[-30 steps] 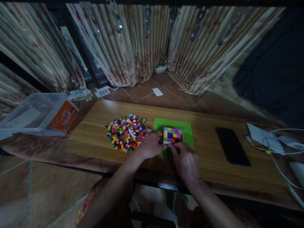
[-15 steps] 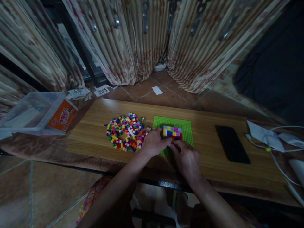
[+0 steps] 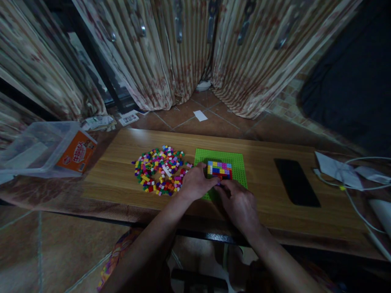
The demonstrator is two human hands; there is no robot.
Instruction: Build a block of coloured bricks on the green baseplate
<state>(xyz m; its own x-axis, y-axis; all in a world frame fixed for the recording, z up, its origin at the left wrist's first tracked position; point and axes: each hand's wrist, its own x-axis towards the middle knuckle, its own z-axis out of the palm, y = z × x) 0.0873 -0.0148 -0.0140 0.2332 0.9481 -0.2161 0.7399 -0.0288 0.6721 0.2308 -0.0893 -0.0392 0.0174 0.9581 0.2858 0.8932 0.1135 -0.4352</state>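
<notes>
Pressing studded bricks [image 3: 219, 170] (small, square) onto green baseplate [image 3: 236, 160]

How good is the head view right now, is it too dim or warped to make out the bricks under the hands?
Head view: dim overall, corners darkest; wide-angle warp bends the curtains and the wooden board's edges. The loose brick pile and green baseplate stay legible in colour, single studs too small. Left hand and right hand cover the near edge of the brick block.

Both hands, left [image 3: 197, 183] and right [image 3: 240, 203], at brick block [image 3: 220, 169] on green baseplate [image 3: 236, 162].
</notes>
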